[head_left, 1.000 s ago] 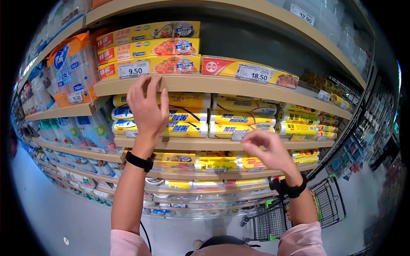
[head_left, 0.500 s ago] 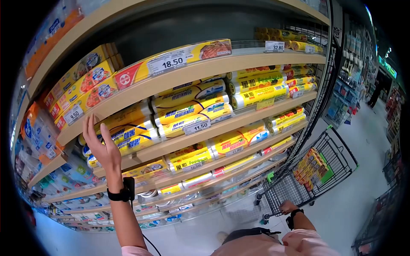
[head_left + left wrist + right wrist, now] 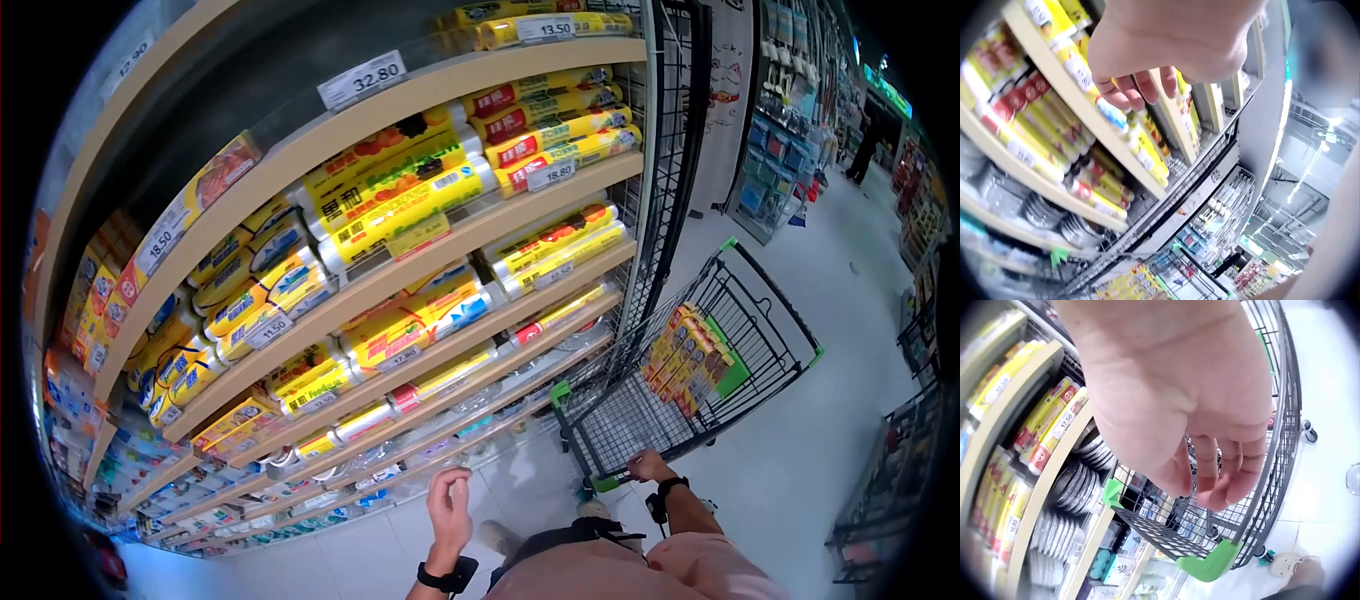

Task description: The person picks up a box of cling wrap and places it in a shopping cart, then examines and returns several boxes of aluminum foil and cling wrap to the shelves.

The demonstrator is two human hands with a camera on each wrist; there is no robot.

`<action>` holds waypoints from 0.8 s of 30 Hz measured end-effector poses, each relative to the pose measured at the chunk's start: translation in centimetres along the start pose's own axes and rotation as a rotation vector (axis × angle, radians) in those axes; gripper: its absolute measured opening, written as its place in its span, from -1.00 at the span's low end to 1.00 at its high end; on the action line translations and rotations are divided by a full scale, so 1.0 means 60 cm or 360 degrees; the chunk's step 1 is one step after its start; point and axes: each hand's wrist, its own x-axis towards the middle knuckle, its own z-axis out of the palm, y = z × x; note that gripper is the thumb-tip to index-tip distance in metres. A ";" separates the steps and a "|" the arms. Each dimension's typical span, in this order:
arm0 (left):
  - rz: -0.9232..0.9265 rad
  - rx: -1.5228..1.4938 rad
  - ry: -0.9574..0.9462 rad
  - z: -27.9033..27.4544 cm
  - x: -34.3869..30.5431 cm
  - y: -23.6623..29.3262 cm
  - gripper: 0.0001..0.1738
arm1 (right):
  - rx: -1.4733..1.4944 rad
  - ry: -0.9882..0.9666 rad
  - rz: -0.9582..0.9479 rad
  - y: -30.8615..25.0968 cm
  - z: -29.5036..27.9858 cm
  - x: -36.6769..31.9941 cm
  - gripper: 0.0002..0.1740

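Observation:
My left hand (image 3: 450, 508) hangs in front of the lower shelves with loosely bent fingers and nothing in them. The left wrist view shows its fingers (image 3: 1124, 92) overlapping the shelf fronts. Close to the near rim of a black wire shopping cart (image 3: 700, 437) is my right hand (image 3: 650, 466). In the right wrist view, the right fingers (image 3: 1230, 478) droop loosely over the cart basket, with its rim passing beside them. Against the cart's green flap (image 3: 735, 372) stands a bundle of yellow-and-red packets (image 3: 688, 358).
Curved shelves on the left carry rows of yellow printed rolls (image 3: 400, 210), with price tags (image 3: 362, 80) along the edges. Stacked clear plastic ware (image 3: 1075, 484) sits lower down. A black wire panel (image 3: 668, 170) ends the shelving. Pale floor (image 3: 770, 490) stretches to the right.
My left hand has left the upper shelf edge and dropped down. Earlier my right hand came down from before the rolls to the cart. The view has swung right.

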 end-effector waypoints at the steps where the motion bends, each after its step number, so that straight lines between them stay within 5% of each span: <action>1: -0.0060 -0.0038 -0.0058 0.048 -0.019 0.000 -0.80 | -0.0063 -0.0002 -0.0150 0.017 -0.021 0.016 -0.74; 4: -0.0245 -0.0103 -0.0215 0.144 -0.083 0.020 -0.76 | -0.0177 0.0025 -0.0386 0.066 -0.052 0.045 -0.69; 11: -0.0330 -0.0076 -0.0322 0.266 -0.151 0.080 -0.67 | -0.0277 -0.0105 -0.0346 0.100 -0.139 0.060 -0.66; 24: -0.0502 -0.0207 0.0098 0.333 -0.341 0.123 -0.54 | -0.0520 -0.0145 -0.0298 0.163 -0.247 0.022 -0.75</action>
